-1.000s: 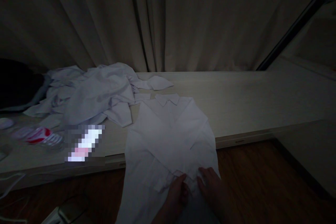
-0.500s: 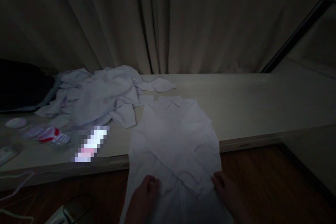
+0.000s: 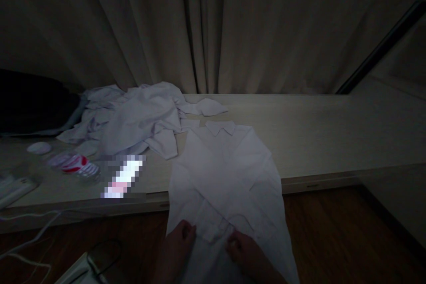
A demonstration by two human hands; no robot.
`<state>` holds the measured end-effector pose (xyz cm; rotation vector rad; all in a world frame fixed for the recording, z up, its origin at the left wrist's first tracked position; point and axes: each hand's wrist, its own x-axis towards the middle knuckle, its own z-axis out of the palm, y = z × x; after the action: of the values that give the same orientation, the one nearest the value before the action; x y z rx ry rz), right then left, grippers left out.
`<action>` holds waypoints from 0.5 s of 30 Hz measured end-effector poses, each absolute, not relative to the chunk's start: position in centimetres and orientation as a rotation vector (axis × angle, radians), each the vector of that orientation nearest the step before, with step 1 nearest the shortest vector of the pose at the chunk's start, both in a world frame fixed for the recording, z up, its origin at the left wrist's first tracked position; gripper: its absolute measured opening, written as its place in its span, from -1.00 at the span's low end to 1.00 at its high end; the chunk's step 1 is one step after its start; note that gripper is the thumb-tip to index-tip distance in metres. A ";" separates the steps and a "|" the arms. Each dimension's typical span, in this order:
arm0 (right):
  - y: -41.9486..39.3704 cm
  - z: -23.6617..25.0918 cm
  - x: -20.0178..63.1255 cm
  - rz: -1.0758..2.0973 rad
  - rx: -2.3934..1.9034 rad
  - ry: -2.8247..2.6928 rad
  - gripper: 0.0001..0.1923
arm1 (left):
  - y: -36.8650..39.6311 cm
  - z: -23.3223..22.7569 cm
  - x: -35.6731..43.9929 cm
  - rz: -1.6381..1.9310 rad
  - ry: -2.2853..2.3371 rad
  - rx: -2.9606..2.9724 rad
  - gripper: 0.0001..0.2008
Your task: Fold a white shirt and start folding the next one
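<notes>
At six o'clock, low in the dim view: one white shirt (image 3: pixel 222 177), laid collar-up toward twelve, its upper half flat on the ledge (image 3: pixel 316 133) and its lower half hanging over the front edge toward the floor (image 3: pixel 333 230). Both sleeves folded across the body, crossing in an X near the middle.

Left hand (image 3: pixel 178 244), at seven o'clock of the shirt: fingers curled onto the cloth at the lower left edge, touching it; whether they pinch the fabric cannot be told in this light.

Right hand (image 3: pixel 244 250), at six o'clock, just beside the left: fingertips bent down on a sleeve cuff near the shirt's middle line; grip likewise not clear. Both hands close together, a narrow strip of cloth between them.

Heap of white clothes (image 3: pixel 133 120), at ten o'clock of the shirt, crumpled, one corner touching the collar area.

Bottle (image 3: pixel 75 164) with red label, lying on its side at nine o'clock, near the heap's front edge.

Blurred-out patch (image 3: pixel 123 177), between bottle and shirt; contents not readable.

Small pale round item (image 3: pixel 39 147), farther out at nine o'clock; kind not clear.

Dark bundle (image 3: pixel 33 102), far left on the ledge, behind the heap.

Curtain (image 3: pixel 213 26), pleated, filling twelve o'clock behind the ledge.

Cable (image 3: pixel 33 230) and a pale flat item (image 3: pixel 78 268), on the floor at eight o'clock.
</notes>
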<state>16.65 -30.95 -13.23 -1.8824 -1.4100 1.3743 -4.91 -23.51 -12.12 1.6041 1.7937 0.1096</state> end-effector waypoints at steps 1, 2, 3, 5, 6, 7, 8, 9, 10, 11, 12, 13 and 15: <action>-31.1 -13.8 15.8 1.423 -1.893 -1.432 -0.78 | -23.6 -12.2 -4.8 0.150 1.771 1.582 -0.75; -31.4 -14.3 15.2 1.457 -1.902 -1.441 -0.78 | -23.7 -12.4 -4.8 0.197 1.749 1.539 -0.75; -31.6 -14.6 14.9 1.474 -1.909 -1.439 -0.77 | -23.9 -12.7 -4.7 0.241 1.727 1.479 -0.74; -32.0 -14.6 15.4 1.465 -1.923 -1.424 -0.78 | -24.2 -13.5 -4.6 0.307 1.685 1.339 -0.73; -32.0 -14.4 16.1 1.427 -1.920 -1.416 -0.79 | -24.3 -13.8 -4.7 0.322 1.674 1.271 -0.74; -32.0 -14.1 17.2 1.367 -1.914 -1.407 -0.78 | -24.3 -14.1 -4.7 0.331 1.671 1.228 -0.75; -31.8 -13.7 18.4 1.298 -1.909 -1.391 -0.76 | -24.2 -14.2 -4.9 0.332 1.677 1.217 -0.75; -31.6 -13.3 19.9 1.224 -1.916 -1.363 -0.73 | -23.8 -14.2 -5.1 0.332 1.693 1.235 -0.76; -31.3 -13.0 21.5 1.144 -1.938 -1.322 -0.69 | -23.2 -14.1 -5.4 0.336 1.722 1.275 -0.75; -30.9 -12.8 23.1 1.061 -1.978 -1.275 -0.65 | -22.3 -13.8 -5.7 0.342 1.756 1.339 -0.74; -30.6 -12.7 24.6 0.977 -2.031 -1.232 -0.60 | -21.2 -13.4 -6.1 0.352 1.793 1.415 -0.72; -30.2 -12.7 25.9 0.905 -2.084 -1.204 -0.57 | -19.8 -13.1 -6.4 0.362 1.824 1.485 -0.71; -29.8 -13.1 28.0 0.797 -2.174 -1.196 -0.52 | -16.6 -12.3 -7.1 0.381 1.875 1.590 -0.68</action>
<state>27.99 -29.76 -13.08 -2.1740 -1.1961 0.7968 -7.06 -16.62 -12.27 1.5903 1.8748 0.3815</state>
